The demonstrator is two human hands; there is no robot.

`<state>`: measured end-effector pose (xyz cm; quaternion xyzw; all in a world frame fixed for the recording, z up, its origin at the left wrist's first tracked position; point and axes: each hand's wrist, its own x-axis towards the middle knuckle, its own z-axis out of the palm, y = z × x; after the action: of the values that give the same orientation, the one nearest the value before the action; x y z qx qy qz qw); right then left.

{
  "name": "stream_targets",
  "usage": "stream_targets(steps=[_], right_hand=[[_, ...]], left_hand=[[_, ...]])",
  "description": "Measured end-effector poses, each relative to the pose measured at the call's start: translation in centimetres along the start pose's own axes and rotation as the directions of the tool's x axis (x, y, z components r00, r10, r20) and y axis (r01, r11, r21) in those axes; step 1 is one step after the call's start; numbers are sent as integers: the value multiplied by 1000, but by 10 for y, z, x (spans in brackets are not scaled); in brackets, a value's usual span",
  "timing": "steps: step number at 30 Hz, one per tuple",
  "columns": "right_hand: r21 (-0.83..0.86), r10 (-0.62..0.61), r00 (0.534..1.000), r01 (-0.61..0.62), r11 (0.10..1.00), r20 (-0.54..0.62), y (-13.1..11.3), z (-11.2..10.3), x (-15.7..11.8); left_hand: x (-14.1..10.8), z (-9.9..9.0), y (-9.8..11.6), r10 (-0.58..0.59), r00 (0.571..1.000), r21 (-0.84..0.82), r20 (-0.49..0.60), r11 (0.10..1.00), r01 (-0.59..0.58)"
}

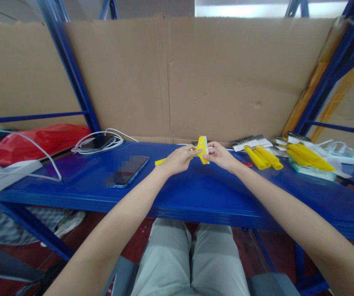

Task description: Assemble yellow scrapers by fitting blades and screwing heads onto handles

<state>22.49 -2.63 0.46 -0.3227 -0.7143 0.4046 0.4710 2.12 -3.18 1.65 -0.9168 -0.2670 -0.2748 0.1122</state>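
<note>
Above the blue tabletop [201,189], a small yellow piece with a pale edge [202,144] is held up between both hands; it looks like a scraper head. My left hand [178,159] pinches its left side, thumb and fingers closed on it. From the other side, my right hand [222,156] grips the pale edge with bent fingers. Another yellow part [160,162] lies partly hidden behind my left hand. Something red [247,165] shows just right of my right wrist. The small details of the held piece are too fine to make out.
Yellow tubes [259,158] and black-and-white packets [252,142] lie to the right, with more yellow tubes [309,157] beyond. A phone [130,172] lies left, near a coiled white cable [115,142]. Cardboard [226,78] walls the back between blue posts.
</note>
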Motion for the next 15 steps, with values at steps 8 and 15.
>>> stream_targets(steps=[8,15], right_hand=[[-61,-29,995,36,997,99,-9,-6,-4],[-46,-12,994,17,999,112,-10,-6,-5]], left_hand=[[0,1,-1,18,1000,-20,-14,1000,-18],[0,4,-4,13,1000,-30,-15,999,-13]])
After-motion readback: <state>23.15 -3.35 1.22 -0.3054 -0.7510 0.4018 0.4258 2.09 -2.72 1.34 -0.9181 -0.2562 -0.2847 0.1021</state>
